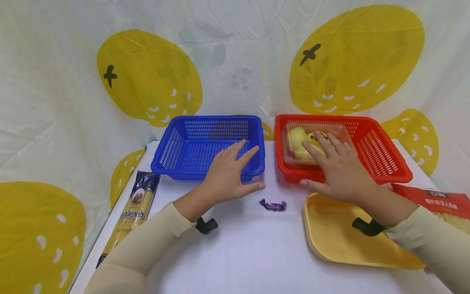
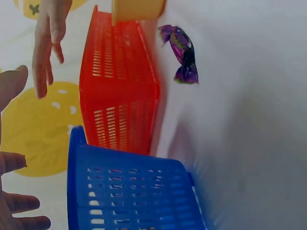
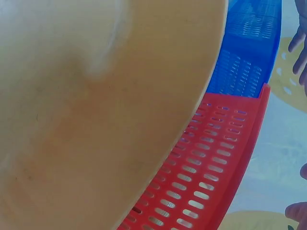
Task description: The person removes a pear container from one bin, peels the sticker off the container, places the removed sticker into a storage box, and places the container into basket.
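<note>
My left hand point(image 1: 231, 173) hovers over the front right part of the blue basket point(image 1: 198, 153), its fingers spread and nothing held. The right hand point(image 1: 341, 173) is likewise spread, above the front of the red basket point(image 1: 380, 159). Inside that basket, at its left, sits a clear plastic box point(image 1: 339, 130) of pale yellow-green round fruit point(image 1: 297, 136), partly hidden by the right fingers. On the white table between the hands lies a candy in a purple wrapper point(image 1: 273, 206); the left wrist view shows the twisted-end candy point(image 2: 184, 55) too.
A yellow tray point(image 1: 327, 232) stands below my right forearm and fills much of the right wrist view. At the left table edge lies a pasta packet point(image 1: 132, 208). A red-topped packet point(image 1: 433, 200) lies at the right. A patterned curtain point(image 1: 242, 53) hangs behind.
</note>
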`<action>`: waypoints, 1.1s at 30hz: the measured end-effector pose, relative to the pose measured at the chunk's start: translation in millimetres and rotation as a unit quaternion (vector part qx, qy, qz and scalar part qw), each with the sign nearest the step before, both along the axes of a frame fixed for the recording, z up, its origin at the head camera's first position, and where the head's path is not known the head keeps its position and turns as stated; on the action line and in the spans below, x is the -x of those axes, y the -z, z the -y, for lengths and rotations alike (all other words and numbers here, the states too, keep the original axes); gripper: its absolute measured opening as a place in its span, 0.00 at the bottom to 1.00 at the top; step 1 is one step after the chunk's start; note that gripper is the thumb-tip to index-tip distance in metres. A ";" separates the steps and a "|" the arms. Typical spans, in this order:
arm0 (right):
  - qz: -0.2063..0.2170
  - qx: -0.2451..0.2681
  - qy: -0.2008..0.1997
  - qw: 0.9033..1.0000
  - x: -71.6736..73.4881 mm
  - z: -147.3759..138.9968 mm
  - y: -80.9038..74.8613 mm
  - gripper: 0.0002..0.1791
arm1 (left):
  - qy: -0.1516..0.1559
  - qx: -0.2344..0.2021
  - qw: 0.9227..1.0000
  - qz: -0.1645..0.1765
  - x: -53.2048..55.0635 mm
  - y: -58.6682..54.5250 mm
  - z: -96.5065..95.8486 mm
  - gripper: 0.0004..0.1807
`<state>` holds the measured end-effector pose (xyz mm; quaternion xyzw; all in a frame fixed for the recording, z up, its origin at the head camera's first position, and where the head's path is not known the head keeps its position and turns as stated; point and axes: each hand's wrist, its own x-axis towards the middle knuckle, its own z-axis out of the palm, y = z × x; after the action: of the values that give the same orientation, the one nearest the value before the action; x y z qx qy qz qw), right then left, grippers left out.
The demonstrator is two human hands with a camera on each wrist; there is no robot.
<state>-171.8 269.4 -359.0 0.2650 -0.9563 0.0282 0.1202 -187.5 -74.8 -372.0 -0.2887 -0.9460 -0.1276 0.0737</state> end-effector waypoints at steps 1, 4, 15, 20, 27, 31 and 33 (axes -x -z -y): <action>0.003 0.000 0.000 1.000 0.5 -0.6 -0.9 0.62 | 0.000 -0.004 1.000 -0.001 0.1 -0.4 -1.9 0.55; 0.006 -0.003 0.001 1.000 2.6 -3.0 -3.2 0.61 | 0.002 -0.010 1.000 -0.007 0.8 -1.6 -8.3 0.54; 0.010 0.011 0.003 1.000 10.6 -12.5 -3.5 0.61 | 0.000 -0.040 0.999 -0.014 -0.9 -3.1 -28.0 0.53; 0.015 0.007 -0.008 1.000 14.6 -17.1 -5.2 0.59 | -0.006 -0.050 0.999 -0.004 -0.5 -1.8 -32.2 0.52; 0.024 -0.003 -0.013 1.000 23.3 -26.5 -7.7 0.59 | -0.010 -0.073 0.997 0.008 0.2 -1.6 -37.4 0.50; 0.042 0.010 -0.011 0.999 27.3 -31.6 -11.3 0.58 | -0.009 -0.077 0.997 0.001 2.8 -1.8 -42.1 0.50; 0.058 0.017 -0.004 0.998 29.0 -34.2 -12.8 0.58 | -0.007 -0.081 0.997 -0.004 4.7 -1.1 -44.2 0.50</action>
<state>-200.8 303.6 -346.3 0.2645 -0.9600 0.0601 0.0691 -192.2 -30.6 -370.9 -0.2756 -0.9343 -0.2024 0.1012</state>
